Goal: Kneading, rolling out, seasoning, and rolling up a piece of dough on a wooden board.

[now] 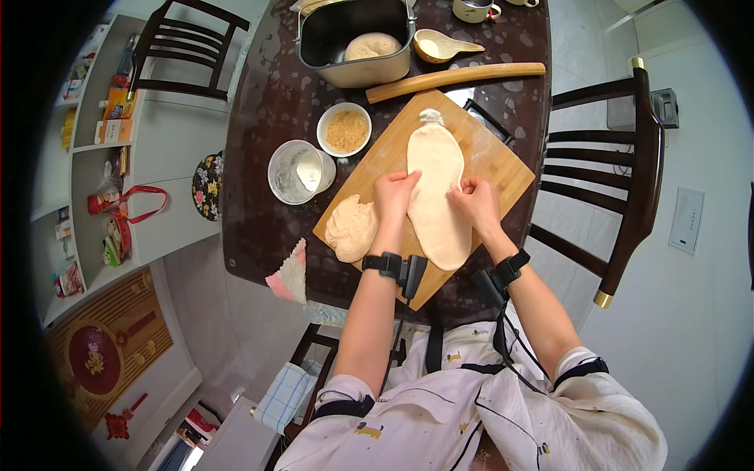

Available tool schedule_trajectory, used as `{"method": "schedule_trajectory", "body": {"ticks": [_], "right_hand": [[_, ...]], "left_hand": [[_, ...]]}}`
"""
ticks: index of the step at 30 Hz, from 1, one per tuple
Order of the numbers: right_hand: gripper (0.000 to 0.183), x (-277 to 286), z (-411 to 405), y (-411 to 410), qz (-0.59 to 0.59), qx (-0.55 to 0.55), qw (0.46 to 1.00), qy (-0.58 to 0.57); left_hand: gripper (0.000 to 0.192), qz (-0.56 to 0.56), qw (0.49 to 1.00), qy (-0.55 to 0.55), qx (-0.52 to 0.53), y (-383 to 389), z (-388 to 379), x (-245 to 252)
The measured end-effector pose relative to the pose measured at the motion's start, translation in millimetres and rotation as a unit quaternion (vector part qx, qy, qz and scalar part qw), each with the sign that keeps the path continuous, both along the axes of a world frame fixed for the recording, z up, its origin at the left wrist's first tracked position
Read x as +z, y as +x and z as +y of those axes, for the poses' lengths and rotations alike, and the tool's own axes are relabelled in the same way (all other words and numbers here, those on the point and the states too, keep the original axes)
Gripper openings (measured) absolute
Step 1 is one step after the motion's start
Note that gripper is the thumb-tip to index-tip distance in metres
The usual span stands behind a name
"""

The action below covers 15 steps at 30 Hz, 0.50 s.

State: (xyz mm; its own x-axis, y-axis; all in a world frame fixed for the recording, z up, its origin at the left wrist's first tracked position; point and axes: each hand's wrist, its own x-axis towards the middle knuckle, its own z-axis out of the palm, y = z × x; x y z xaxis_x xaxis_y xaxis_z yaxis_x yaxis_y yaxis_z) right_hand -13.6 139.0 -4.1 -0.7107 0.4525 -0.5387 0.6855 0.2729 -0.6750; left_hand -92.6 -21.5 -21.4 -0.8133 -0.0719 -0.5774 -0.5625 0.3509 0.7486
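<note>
A long oval sheet of rolled-out dough [437, 203] lies flat on a wooden cutting board [377, 154]. My left hand [396, 193] grips its left edge, thumb on top and the other fingers mostly hidden. On the opposite edge, the fingertips of my right hand [477, 203] pinch the dough at about the same height. Beyond the sheet's far end is a small patch of white flour [432, 117]. A rounded lump of dough [351, 229] rests on the board's left corner, beside my left wrist.
Behind the board lie a wooden rolling pin [456, 81], a scoop with white powder [445, 46] and a bread-machine pan [362, 73] holding dough [372, 46]. On the left stand a bowl of golden crumbs [346, 130], a clear plastic tub [294, 176] and a folded cloth [290, 275].
</note>
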Motion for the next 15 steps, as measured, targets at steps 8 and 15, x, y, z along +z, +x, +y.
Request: {"method": "schedule_trajectory", "body": {"ticks": [8,15], "right_hand": [[0.025,5,15,13,0.091,-0.012,0.996,-0.013],[0.032,12,44,-15,0.154,0.056,0.979,0.119]], "left_hand": [[0.018,0.199,0.969,-0.101,-0.105,-8,0,31],[0.023,0.054,0.996,0.030,-0.069,12,-10,22]]}}
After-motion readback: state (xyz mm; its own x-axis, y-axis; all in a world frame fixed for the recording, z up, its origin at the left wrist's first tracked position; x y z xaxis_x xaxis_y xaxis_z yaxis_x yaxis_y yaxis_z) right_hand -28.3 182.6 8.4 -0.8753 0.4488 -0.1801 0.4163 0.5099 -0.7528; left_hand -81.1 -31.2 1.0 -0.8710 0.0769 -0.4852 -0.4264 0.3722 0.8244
